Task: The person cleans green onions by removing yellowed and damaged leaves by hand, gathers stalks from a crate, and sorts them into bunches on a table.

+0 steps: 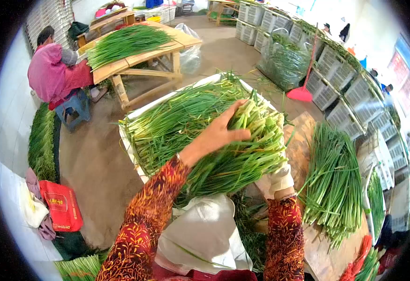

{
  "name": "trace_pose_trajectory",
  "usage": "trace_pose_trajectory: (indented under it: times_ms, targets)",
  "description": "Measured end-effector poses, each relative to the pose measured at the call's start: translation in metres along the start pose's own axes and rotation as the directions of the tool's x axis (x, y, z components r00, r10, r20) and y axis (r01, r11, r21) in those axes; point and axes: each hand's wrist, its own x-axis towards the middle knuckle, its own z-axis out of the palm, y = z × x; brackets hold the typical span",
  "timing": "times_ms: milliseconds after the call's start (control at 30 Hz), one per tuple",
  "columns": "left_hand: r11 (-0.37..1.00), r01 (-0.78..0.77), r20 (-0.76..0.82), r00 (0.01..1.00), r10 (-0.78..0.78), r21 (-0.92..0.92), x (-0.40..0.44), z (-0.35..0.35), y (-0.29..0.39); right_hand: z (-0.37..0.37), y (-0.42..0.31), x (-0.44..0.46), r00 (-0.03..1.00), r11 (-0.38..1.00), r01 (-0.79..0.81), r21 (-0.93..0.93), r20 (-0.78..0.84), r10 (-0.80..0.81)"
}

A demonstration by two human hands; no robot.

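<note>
A white crate (130, 149) in front of me is heaped with garlic chives (167, 114), long green leaves with pale stem ends. Across its right side lies a thick bunch of garlic chives (261, 124), stems toward the upper right. My left hand (214, 133), bare, grips this bunch from above, thumb and fingers apart over the stems. My right hand (281, 179), in a pale glove, holds the bunch at its lower right edge; its fingertips are hidden beneath the leaves. Beside it, another pile of garlic chives (334, 180) rests on a wooden board (301, 140).
A person (57, 70) sits at a wooden table (181, 40) bearing more chives. Stacked grey crates (336, 70) line the right side, near a red dustpan (300, 93) and a filled plastic bag (284, 63). A red bag (62, 206) lies at left.
</note>
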Motion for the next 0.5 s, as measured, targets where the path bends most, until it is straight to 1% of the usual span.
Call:
trace_pose_trajectory:
  times_ms: [33, 100, 167, 200, 300, 333, 400, 433, 500]
  targets:
    - [0.991, -0.074, -0.023, 0.997, 0.077, 0.115, -0.007, 0.007, -0.003, 0.0, 0.001, -0.004, 1.0, 1.0, -0.019, 0.019, 0.006, 0.019]
    - [0.898, -0.195, -0.007, 0.977, 0.215, 0.394, -0.031, 0.022, 0.009, 0.002, 0.005, -0.009, 0.998, 0.996, -0.062, 0.057, 0.031, 0.061]
    - [0.761, -0.182, 0.057, 0.981, 0.187, 0.623, -0.055, 0.041, 0.031, 0.003, 0.011, -0.015, 0.992, 0.988, -0.115, 0.1, 0.061, 0.109]
    - [0.713, -0.168, 0.059, 0.983, 0.175, 0.68, -0.065, 0.053, 0.028, 0.005, 0.013, -0.017, 0.989, 0.984, -0.135, 0.115, 0.072, 0.128]
    - [0.608, -0.133, -0.017, 0.972, 0.234, 0.783, -0.087, 0.083, 0.021, 0.009, 0.02, -0.024, 0.976, 0.965, -0.203, 0.167, 0.114, 0.186]
    - [0.606, -0.126, -0.019, 0.974, 0.226, 0.786, -0.092, 0.089, 0.021, 0.012, 0.022, -0.028, 0.971, 0.959, -0.221, 0.177, 0.126, 0.201]
    - [0.603, -0.067, -0.091, 0.97, 0.227, 0.795, -0.1, 0.096, 0.023, 0.015, 0.024, -0.032, 0.962, 0.946, -0.254, 0.2, 0.152, 0.226]
    - [0.602, -0.062, -0.093, 0.97, 0.223, 0.796, -0.103, 0.097, 0.025, 0.018, 0.025, -0.034, 0.957, 0.94, -0.269, 0.208, 0.164, 0.237]
    - [0.683, -0.014, -0.142, 0.975, 0.171, 0.73, -0.108, 0.099, 0.032, 0.023, 0.026, -0.037, 0.949, 0.929, -0.292, 0.228, 0.186, 0.253]
